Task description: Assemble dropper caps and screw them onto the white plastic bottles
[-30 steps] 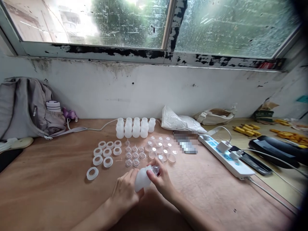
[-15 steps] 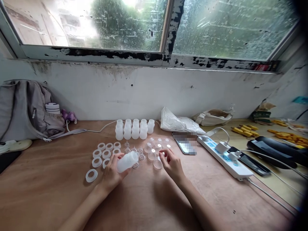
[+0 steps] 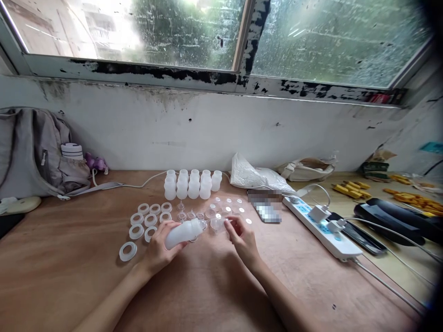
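A frosted white bottle (image 3: 182, 233) lies tilted in my left hand (image 3: 159, 248), its neck pointing right. My right hand (image 3: 243, 240), just right of the bottle neck, pinches a thin clear cap (image 3: 218, 224) between thumb and fingers. Left of my left hand are several translucent rings (image 3: 128, 251), laid out in rows. Small clear nozzle-like pieces (image 3: 181, 215) rest behind the bottle. More clear round caps (image 3: 239, 209) lie behind my right hand. Farther back, several frosted bottles (image 3: 188, 185) stand upright in a block.
A phone (image 3: 269, 213) and a white power strip (image 3: 320, 226) with plugged-in chargers lie on the right. Behind are a plastic bag (image 3: 251, 174) and a pouch (image 3: 306, 169). A grey backpack (image 3: 31, 152) sits at the left, and yellow items (image 3: 351, 188) at the far right.
My right hand has taken hold of a clear cap and lifted it slightly left toward the bottle. The bottle in my left hand is now tilted closer to level.
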Demonstrator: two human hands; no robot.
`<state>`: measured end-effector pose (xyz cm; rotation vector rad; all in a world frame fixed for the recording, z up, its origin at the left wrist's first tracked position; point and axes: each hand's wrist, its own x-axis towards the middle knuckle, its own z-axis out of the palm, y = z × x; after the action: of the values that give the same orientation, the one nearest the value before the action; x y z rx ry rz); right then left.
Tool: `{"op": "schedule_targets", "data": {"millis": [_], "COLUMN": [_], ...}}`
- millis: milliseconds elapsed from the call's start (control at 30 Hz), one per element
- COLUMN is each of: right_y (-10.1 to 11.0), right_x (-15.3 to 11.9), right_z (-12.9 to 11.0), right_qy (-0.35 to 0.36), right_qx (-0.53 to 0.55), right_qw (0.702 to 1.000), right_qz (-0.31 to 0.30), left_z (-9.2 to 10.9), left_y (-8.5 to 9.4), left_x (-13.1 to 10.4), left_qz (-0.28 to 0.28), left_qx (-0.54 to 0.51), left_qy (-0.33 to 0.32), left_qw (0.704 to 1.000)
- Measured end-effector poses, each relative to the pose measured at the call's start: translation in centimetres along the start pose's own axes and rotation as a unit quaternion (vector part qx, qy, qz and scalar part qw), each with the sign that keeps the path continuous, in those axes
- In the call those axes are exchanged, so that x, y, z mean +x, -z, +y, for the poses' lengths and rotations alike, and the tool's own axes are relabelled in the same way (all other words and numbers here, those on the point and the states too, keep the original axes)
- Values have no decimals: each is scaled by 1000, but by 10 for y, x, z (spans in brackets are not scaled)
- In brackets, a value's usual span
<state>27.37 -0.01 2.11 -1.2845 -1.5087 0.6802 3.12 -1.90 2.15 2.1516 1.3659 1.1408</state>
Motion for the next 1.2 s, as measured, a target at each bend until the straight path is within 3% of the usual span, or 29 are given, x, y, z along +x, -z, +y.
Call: {"op": "schedule_targets", "data": {"millis": [100,200,500,767,867,1000,1200], "right_y": [0,-3,-19,-20,-19,-21,-26], "right_x": [1,-1,-15,-17,-15,-12,-18], "right_z": [-1,-3,-3,-2,0,1,-7], "right_qy": [-41,-54,-64,-73,-130,-251,-304], "right_qx": [135,190,187,202,264,346,388], "right_qw": [990,980,977,972,946,880,835], "right_qz": [26,10,-80,-93,-137,-207,-243], "left_z": [-1,-1,-4,-8,-5,0,5], "left_y": [1,0,-2,-4,-1,1,-1], "left_x": [0,0,-1,-3,-3,-5,-9], "left_qz": [-25,-45,-66,-67,-69,-90,-133], "left_qx": [-16,-26,-27,-22,-22,-29,-44], "left_qy": [-3,1,-21,-46,-64,-89,-112], "left_qw": [1000,999,997,996,995,992,984]}}
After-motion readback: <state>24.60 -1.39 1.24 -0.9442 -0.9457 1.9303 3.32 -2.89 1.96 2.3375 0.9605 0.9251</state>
